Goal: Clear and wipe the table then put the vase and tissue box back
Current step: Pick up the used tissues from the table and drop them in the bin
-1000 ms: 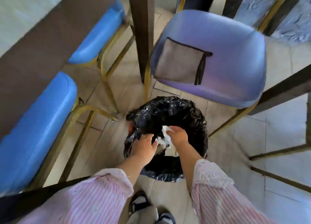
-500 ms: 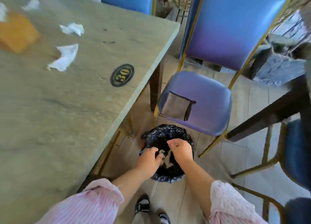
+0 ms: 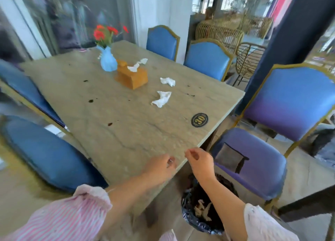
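The stone-look table [image 3: 112, 113] carries a blue vase [image 3: 108, 63] with red flowers and, right beside it, a wooden tissue box [image 3: 132, 77]. Crumpled white tissues lie to the right of the box: one [image 3: 167, 81] near it, a larger one [image 3: 161, 99] closer to me, another [image 3: 142, 61] behind the box. Dark stains dot the tabletop. My left hand [image 3: 159, 165] hovers over the near table corner, fingers loosely curled, holding nothing. My right hand [image 3: 198, 159] is just off the corner, likewise empty.
A bin lined with a black bag [image 3: 204, 210] stands on the floor under my right arm, tissues inside. A grey cloth [image 3: 229, 157] lies on the blue chair seat [image 3: 253, 159] to the right. More blue chairs ring the table. A round number plaque [image 3: 199, 119] marks the table.
Both hands have risen out of the bin to the table corner, the tissues left inside the bag. My view has lifted from the floor to the whole tabletop.
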`<state>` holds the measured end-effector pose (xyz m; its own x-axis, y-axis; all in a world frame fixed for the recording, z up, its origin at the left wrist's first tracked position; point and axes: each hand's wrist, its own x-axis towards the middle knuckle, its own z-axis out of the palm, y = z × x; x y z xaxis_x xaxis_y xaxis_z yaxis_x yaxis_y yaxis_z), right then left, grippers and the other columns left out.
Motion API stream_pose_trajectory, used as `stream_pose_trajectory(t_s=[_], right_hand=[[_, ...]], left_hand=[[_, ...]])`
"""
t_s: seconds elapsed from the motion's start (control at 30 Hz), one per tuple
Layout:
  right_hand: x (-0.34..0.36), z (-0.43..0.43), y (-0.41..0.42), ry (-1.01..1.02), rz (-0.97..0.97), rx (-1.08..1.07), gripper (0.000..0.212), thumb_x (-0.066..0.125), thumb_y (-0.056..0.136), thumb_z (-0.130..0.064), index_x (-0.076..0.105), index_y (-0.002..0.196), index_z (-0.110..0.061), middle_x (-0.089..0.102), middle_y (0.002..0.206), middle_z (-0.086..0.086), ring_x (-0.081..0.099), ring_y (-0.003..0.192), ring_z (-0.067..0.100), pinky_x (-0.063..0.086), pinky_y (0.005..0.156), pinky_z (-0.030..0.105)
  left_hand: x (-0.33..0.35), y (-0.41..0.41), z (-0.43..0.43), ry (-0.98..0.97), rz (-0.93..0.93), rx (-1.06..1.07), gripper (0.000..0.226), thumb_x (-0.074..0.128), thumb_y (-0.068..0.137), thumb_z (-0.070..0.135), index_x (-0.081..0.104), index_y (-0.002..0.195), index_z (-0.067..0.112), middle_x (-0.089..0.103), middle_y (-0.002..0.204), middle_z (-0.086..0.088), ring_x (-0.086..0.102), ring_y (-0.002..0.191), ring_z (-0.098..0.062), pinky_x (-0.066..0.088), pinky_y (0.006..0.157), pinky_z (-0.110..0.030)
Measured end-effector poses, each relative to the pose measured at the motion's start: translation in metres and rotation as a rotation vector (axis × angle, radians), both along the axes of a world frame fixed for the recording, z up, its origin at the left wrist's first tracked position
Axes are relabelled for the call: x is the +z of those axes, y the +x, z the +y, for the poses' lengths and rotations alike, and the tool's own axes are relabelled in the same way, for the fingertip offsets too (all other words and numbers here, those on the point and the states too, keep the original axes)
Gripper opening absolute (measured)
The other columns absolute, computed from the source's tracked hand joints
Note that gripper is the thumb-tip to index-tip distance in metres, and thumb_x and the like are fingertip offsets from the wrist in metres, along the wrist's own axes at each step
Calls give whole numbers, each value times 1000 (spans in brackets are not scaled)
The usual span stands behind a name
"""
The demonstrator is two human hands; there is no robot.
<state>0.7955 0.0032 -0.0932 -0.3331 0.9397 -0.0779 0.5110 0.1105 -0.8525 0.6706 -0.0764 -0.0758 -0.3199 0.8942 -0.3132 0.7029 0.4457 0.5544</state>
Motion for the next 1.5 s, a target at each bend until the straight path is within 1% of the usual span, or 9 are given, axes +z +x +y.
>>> stream_pose_trajectory(t_s=[0.17,0.47,0.57,0.73,0.93,1.07,1.17,1.3,1.5], right_hand=[[26,-20,-103,42,48,72,11,60,89,-21,68,87,-14,69,82,4,63,80,22,47,72,32],[57,-61,-318,-6,126,30,16,56,90,-17,69,94,-8,70,93,9,57,73,17,44,61,19],[56,-67,-374,-11,82,48,20,55,91,-21,69,97,-8,69,96,10,59,76,19,52,69,31],[48,-56,-449,-47,9,95,26,53,92,-24,66,99,-3,67,97,15,54,73,19,41,65,29],[32,-2,-558,-66,-8,116,28,52,92,-24,64,99,-1,67,100,20,62,85,33,45,69,33],[33,28,-626,-79,-36,100,27,51,92,-19,63,101,3,64,106,21,50,75,20,38,56,22],[34,51,-665,-82,-14,60,26,52,92,-19,64,103,0,66,104,17,51,78,18,36,58,26],[25,83,-700,-74,30,-69,20,53,92,-16,66,102,-4,63,94,7,53,84,15,36,72,23],[15,126,-735,-68,59,-362,18,52,91,-13,67,100,-9,61,88,0,55,82,16,39,72,24]], left_hand=[[54,-95,-21,47,58,-32,37,47,95,33,57,125,12,61,127,-9,56,117,-25,43,92,-27],[129,-304,-59,52,131,-80,33,43,97,32,59,116,10,60,120,-10,55,114,-27,43,90,-32],[122,-361,-68,43,117,-71,18,45,96,31,57,97,17,57,100,-9,57,112,-30,41,82,-29],[99,-447,-63,4,34,-26,36,45,96,32,56,123,12,58,127,-7,54,116,-25,44,101,-35],[70,-555,-20,-12,56,23,41,47,95,35,54,128,12,56,133,-5,53,121,-22,41,98,-29],[67,-622,12,-23,77,34,43,49,95,34,51,131,10,52,137,-7,51,124,-22,39,100,-27],[63,-665,42,21,80,40,41,50,95,30,51,128,8,52,136,-9,50,125,-23,38,101,-27],[51,-712,92,33,56,2,43,51,94,28,49,132,7,52,138,-10,48,128,-23,36,103,-27],[41,-776,184,102,49,-85,44,52,94,26,47,134,8,51,139,-9,47,129,-23,35,105,-28]])
